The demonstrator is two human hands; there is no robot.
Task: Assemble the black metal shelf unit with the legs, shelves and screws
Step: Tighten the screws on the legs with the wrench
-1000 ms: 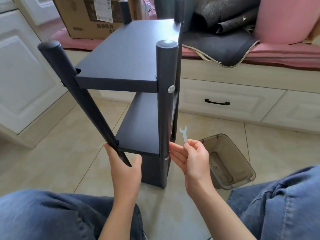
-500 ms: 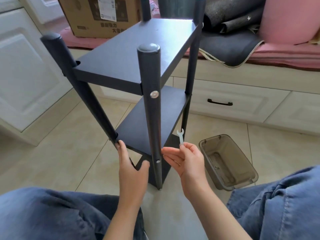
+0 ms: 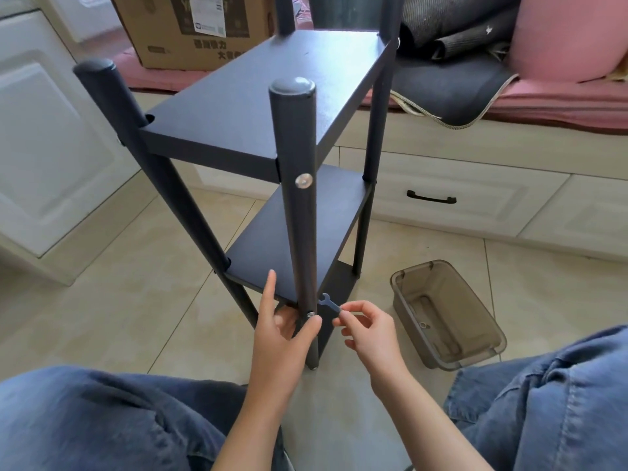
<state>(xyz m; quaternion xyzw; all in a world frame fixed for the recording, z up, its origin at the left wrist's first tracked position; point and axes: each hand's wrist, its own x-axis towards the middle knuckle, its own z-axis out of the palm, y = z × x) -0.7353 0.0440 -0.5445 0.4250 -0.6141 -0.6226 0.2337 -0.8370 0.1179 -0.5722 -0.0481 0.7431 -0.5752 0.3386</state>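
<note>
1. The left hand [image 3: 283,329] has shifted right onto the near leg [image 3: 299,212], thumb beside its lower screw [image 3: 310,314], forefinger straight along the middle shelf [image 3: 292,232].
2. The right hand [image 3: 368,329] pinches the wrench [image 3: 329,303], now tilted just right of that leg.

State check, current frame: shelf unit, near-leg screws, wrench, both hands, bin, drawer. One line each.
shelf unit: standing on the floor, shelves mounted on the legs
upper screw: seated in near leg
lower screw: in near leg, no tool on it yet
wrench: pinched, beside the leg
left hand: grips near leg
right hand: pinches wrench
plastic bin: open, upright
drawer: closed
</note>
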